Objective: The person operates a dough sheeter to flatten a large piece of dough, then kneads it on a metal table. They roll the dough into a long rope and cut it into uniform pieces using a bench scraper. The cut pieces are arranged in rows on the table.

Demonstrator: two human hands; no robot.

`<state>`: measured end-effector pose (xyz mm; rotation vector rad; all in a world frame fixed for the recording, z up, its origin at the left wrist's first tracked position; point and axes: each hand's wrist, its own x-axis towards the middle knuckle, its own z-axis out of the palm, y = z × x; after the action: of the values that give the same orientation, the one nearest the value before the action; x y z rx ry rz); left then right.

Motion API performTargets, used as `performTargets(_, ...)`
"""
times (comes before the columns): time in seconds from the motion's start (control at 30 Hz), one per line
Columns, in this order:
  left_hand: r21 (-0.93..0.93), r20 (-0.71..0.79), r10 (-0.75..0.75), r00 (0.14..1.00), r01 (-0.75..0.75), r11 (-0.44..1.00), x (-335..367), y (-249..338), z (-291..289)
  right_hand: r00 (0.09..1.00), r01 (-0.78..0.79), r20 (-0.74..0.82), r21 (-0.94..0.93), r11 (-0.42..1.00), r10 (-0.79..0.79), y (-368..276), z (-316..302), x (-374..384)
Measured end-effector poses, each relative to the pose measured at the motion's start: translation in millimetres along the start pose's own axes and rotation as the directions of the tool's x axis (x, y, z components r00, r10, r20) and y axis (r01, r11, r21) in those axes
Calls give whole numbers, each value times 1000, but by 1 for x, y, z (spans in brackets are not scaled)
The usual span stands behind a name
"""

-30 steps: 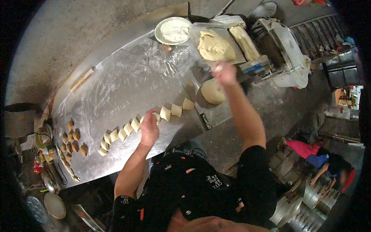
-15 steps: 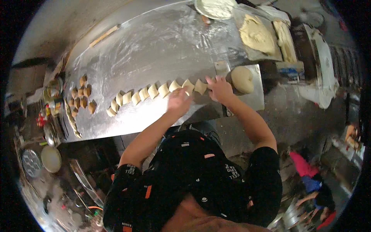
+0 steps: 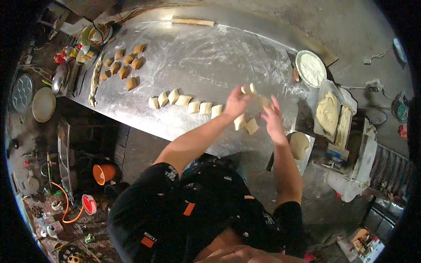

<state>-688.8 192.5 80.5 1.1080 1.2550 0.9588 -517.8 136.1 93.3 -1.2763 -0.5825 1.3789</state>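
Note:
Cut pieces of pale dough (image 3: 205, 108) lie in a curved row on the floured metal table (image 3: 188, 65). Above the right part of this row, my left hand (image 3: 238, 103) is closed at the fingertips on a small piece of dough (image 3: 249, 89). My right hand (image 3: 272, 119) is raised just to the right, its fingers apart. Between the two hands is another dough piece (image 3: 263, 102), smeared by motion; whether it touches the right fingers I cannot tell. Two pale pieces (image 3: 251, 126) rest on the table below my hands.
Brown dough pieces (image 3: 123, 71) sit at the table's left, beside a long twisted dough strip (image 3: 95, 81). A round dough lump (image 3: 299, 146) is near my right forearm. A bowl of flour (image 3: 311, 69) and dough on plastic (image 3: 327, 113) stand at right. A wooden stick (image 3: 193, 22) lies along the far edge.
My view has turned and shifted. Both hands have come up off the row, and dough is now between them. The right hand has left its place beside the round lump.

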Motion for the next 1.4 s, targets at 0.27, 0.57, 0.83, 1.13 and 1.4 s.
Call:
performTargets(0.27, 735, 537, -670, 513, 106, 670, -34, -62, -160, 701, 490, 490, -859, 150, 517, 89, 98, -34)
performTargets(0.57, 762, 468, -232, 853, -256, 595, -2, -18, -259, 822, 562, 566, -790, 247, -63, -1, 128, 38)
performTargets(0.83, 947, 197, 457, 868, -288, 139, 27, -16, -301, 843, 525, 536, -838, -150, -48, 14, 59, 17)
performTargets(1.13, 831, 409, -140, 902, -305, 465, 22, -50, -252, 924, -321, -276, -936, -142, -263, -58, -158, -27)
performTargets(1.4, 948, -264, -349, 899, 308, 78, 97, -22, -325, 882, -468, -463, -847, 252, 82, -18, -215, -24)
